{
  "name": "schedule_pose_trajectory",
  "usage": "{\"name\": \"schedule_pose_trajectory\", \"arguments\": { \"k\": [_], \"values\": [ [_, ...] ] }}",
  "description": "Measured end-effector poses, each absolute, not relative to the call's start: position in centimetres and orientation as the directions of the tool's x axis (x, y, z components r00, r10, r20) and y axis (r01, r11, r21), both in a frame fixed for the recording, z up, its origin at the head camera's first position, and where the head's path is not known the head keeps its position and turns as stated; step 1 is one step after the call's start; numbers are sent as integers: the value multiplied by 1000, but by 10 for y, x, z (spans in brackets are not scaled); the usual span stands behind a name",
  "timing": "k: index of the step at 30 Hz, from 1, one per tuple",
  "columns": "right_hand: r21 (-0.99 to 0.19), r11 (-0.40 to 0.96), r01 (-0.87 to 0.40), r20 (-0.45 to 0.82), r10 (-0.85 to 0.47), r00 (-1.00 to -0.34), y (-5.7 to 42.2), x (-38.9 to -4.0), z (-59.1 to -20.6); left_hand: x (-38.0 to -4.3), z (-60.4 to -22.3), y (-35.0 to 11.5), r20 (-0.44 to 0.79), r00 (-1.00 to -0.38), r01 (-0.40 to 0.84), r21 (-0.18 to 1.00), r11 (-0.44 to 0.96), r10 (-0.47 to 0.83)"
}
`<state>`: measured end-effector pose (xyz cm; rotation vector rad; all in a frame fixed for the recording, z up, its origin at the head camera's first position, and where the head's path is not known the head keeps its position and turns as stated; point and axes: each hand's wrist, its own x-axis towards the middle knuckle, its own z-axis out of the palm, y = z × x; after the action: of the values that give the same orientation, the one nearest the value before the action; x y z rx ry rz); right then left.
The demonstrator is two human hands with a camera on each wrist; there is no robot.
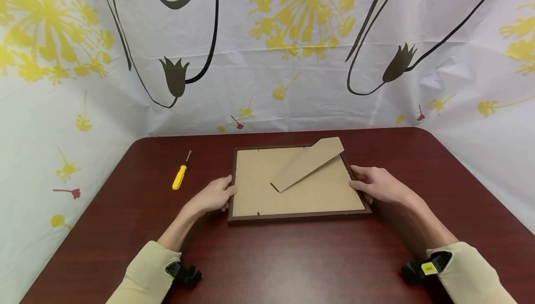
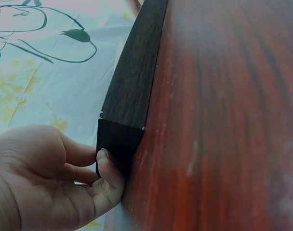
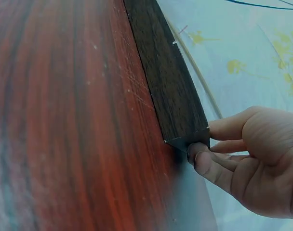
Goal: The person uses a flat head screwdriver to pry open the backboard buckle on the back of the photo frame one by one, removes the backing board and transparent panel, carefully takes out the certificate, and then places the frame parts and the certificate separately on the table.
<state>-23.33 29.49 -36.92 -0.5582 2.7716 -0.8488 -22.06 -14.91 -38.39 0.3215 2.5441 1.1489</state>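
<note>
A dark wood-look picture frame [image 1: 299,216] lies back side up at the middle of the table. Its backing board [image 1: 251,178] is tan, and a cardboard easel stand [image 1: 311,162] slants across it toward the far right corner. My left hand [image 1: 215,194] grips the frame's left side, thumb on top. On the opposite side my right hand [image 1: 382,184] grips likewise. Both wrist views show the frame's dark edge, with the left hand [image 2: 50,168] and right hand [image 3: 262,154] curling fingers at its corners. The picture side is hidden.
A screwdriver [image 1: 180,176] with a yellow handle lies on the reddish-brown table [image 1: 301,257], left of the frame. Behind the table hangs a white sheet [image 1: 251,86] with yellow and dark flower prints. A wrist camera [image 1: 184,274] is strapped over each cream sleeve.
</note>
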Motion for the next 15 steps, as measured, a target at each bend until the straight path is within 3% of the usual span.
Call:
{"name": "schedule_pose_trajectory", "arguments": {
  "k": [6, 15],
  "values": [
    [-572, 768, -290, -113, -423, -899, 297, -232, -362, -218, -379, -151, -207, -919, 69, 753, 654, 335],
    [-678, 700, -225, -236, -497, -835, 305, -229, -355, -223, -375, -151, -134, -940, 124, 722, 681, 313]
  ]
}}
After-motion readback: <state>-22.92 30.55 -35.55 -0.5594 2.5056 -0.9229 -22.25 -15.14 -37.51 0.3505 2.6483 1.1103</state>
